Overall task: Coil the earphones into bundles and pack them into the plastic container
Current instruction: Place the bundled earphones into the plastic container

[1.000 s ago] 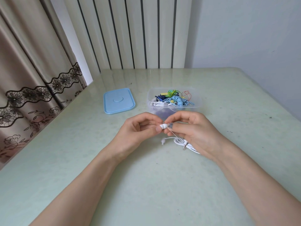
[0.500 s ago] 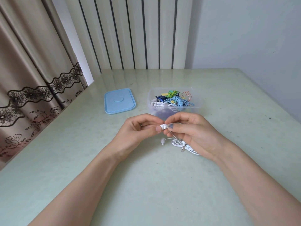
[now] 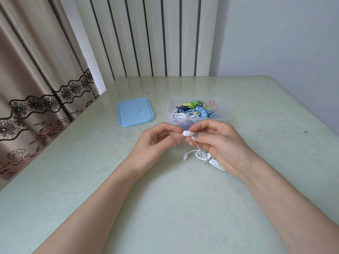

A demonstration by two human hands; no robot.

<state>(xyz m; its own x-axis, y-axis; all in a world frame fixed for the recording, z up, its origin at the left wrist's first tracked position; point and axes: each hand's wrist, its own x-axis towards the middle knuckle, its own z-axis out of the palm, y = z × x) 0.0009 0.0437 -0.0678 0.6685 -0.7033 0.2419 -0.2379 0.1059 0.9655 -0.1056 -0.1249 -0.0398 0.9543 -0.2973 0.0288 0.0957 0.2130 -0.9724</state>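
Note:
A white earphone set (image 3: 200,155) lies partly on the table below my right hand (image 3: 220,143). Its cable loops, second earbud and metal plug rest on the surface. One white earbud (image 3: 187,133) is raised between my hands, pinched by my right thumb and forefinger. My left hand (image 3: 156,143) touches the earbud's tip with its fingertips curled in. Just behind my hands stands the clear plastic container (image 3: 222,110), holding several coiled earphones in blue, green, white and red.
The container's light blue lid (image 3: 135,112) lies flat on the pale green table (image 3: 165,208), left of the container. A patterned curtain hangs along the table's left edge. A ribbed radiator and a wall stand behind the table.
Both hands stay almost in place. The earbud is held a little higher and the cable loops on the table have shifted slightly.

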